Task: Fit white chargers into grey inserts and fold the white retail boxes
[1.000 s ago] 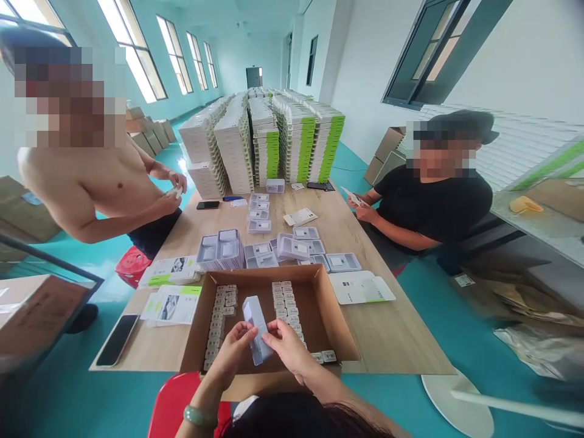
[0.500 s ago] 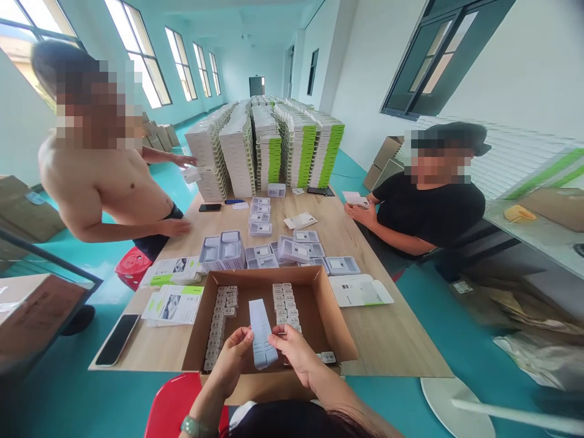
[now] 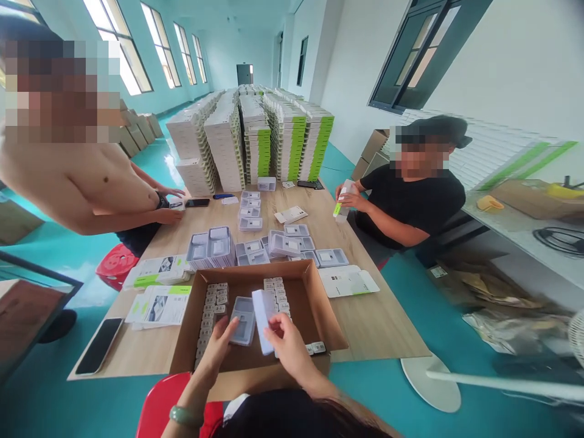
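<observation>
Over the open cardboard box [image 3: 335, 304], my left hand [image 3: 219, 340] grips a shallow pale plastic tray [image 3: 245, 322] by its left edge, thumb on top. My right hand [image 3: 285, 340] pinches several nested plastic trays [image 3: 263, 313], tilted so their side faces me. The single tray and the nested ones are apart. Inside the box, rows of small white packaged pieces [image 3: 210, 310] line the left side, and more small white pieces [image 3: 274, 286] stand right of centre, partly behind my right hand.
Behind the box are stacked plastic trays [image 3: 210, 248] and loose trays [image 3: 331, 258]. Printed flat cartons [image 3: 159, 304] and a phone [image 3: 99, 347] lie left, a flat white carton [image 3: 349, 281] right. Tall carton stacks [image 3: 228, 146] stand at the back. Co-workers sit left and right.
One tray has come away from the nested trays and is in my left hand; my right hand keeps the others. The right co-worker's carton is now upright. The view has shifted slightly.
</observation>
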Motion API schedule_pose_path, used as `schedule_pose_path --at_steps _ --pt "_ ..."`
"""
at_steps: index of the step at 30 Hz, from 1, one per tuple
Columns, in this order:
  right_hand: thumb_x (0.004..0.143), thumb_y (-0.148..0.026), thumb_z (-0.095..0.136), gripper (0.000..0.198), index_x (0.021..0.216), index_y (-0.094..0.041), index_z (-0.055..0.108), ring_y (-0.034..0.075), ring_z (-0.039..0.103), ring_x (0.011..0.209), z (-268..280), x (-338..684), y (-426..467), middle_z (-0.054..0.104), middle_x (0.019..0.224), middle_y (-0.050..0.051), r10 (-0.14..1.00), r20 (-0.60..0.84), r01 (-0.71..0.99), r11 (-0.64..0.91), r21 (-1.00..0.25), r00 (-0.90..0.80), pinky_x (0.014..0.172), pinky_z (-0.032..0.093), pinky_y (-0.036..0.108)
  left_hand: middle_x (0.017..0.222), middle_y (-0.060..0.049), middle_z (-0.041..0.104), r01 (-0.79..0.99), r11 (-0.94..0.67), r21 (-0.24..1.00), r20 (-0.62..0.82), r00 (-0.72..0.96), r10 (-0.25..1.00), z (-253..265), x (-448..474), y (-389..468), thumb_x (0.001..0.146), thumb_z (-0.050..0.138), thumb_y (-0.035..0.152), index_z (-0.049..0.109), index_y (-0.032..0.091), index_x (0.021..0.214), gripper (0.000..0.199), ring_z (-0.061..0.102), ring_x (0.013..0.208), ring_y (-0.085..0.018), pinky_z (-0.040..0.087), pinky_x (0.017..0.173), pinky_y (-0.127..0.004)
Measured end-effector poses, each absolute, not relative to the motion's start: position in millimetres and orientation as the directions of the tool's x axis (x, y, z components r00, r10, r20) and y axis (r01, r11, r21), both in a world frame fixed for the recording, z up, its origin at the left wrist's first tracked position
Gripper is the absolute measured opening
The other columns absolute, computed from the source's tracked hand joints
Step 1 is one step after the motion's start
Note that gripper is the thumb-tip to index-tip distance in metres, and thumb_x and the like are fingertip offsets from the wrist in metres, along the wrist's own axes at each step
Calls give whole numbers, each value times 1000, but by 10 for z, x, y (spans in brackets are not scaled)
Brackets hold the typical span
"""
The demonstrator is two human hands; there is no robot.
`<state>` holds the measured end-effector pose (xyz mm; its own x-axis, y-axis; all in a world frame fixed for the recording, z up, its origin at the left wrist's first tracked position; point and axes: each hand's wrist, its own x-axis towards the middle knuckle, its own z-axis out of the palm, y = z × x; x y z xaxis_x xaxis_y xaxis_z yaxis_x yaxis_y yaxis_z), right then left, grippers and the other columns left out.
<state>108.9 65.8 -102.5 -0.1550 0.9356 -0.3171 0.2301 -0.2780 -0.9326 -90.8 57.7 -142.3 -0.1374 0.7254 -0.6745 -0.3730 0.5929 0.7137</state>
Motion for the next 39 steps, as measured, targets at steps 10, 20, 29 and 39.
schedule_pose_path --at_steps 10,20,29,39 --pt "97 -25 60 14 101 -21 73 25 65 115 -861 1518 906 75 116 7 806 -431 760 34 -649 -404 104 45 40 82 -12 80 -633 606 481 -774 17 633 -1218 -614 235 76 72 26 64 11 109 37 78 87 -32 61 82 -41" --pt "96 -34 68 23 113 -18 69 27 62 119 -1498 1985 1088 68 125 9 662 -651 917 372 -144 -371 104 49 52 91 -15 82 -751 550 365 -778 78 623 -953 -652 246 91 61 27 58 6 128 42 79 95 -34 60 92 -46" --pt "98 -32 67 22 113 -17 70 27 63 122 -1468 2160 1015 71 122 8 613 -686 882 462 -90 -391 110 45 54 84 -13 81 -769 547 331 -797 83 599 -1002 -617 174 95 59 31 62 7 119 34 80 82 -29 61 84 -39" --pt "97 -32 67 17 105 -17 71 23 67 110 -1530 2191 1084 72 114 7 632 -644 880 454 -143 -431 101 52 47 85 -11 82 -746 591 309 -811 119 574 -1047 -657 216 92 68 30 61 8 124 39 80 77 -28 61 84 -39"
